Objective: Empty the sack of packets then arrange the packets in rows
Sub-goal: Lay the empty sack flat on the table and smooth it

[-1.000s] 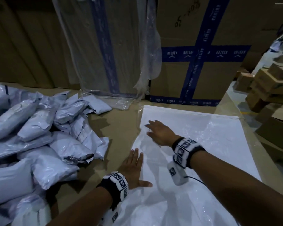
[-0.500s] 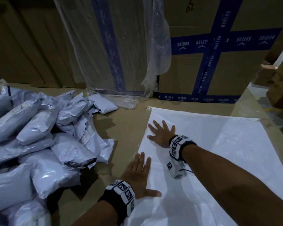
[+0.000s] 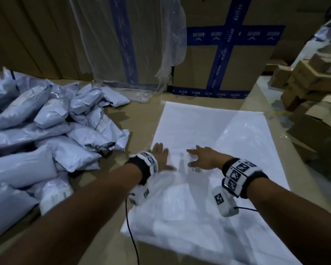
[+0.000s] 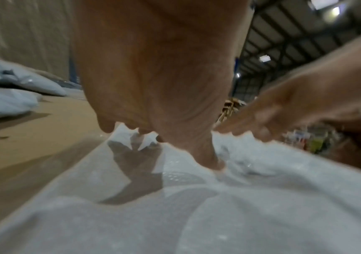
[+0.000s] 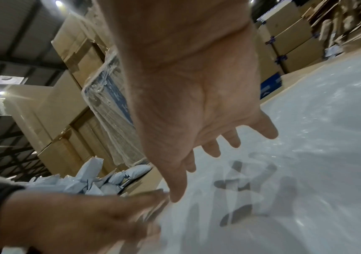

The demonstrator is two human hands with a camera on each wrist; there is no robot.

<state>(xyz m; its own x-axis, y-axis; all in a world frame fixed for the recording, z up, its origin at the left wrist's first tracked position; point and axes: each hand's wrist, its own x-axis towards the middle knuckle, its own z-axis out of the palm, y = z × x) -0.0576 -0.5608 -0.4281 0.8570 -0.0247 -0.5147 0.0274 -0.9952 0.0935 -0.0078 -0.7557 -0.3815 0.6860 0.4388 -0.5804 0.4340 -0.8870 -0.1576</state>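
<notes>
The white sack (image 3: 227,134) lies flat on the brown cardboard surface (image 3: 141,119), with its near part rumpled. My left hand (image 3: 161,156) presses flat on the sack's left edge, fingers spread. My right hand (image 3: 203,156) hovers just over the sack with straight, spread fingers and holds nothing. In the right wrist view, the right hand (image 5: 208,120) casts a shadow on the sack (image 5: 316,154). In the left wrist view, the left hand (image 4: 153,77) touches the sack (image 4: 218,214). A heap of several grey-blue packets (image 3: 46,131) lies to the left.
Tall cartons with blue tape (image 3: 227,54) and a plastic-wrapped carton (image 3: 122,44) stand behind the surface. Small brown boxes (image 3: 313,88) are stacked at the right beyond the surface's edge. A cable (image 3: 131,232) hangs from my left wrist.
Both hands have slid back toward me over the sack. The right hand has lifted off and moved right, and the sack's near part has bunched up.
</notes>
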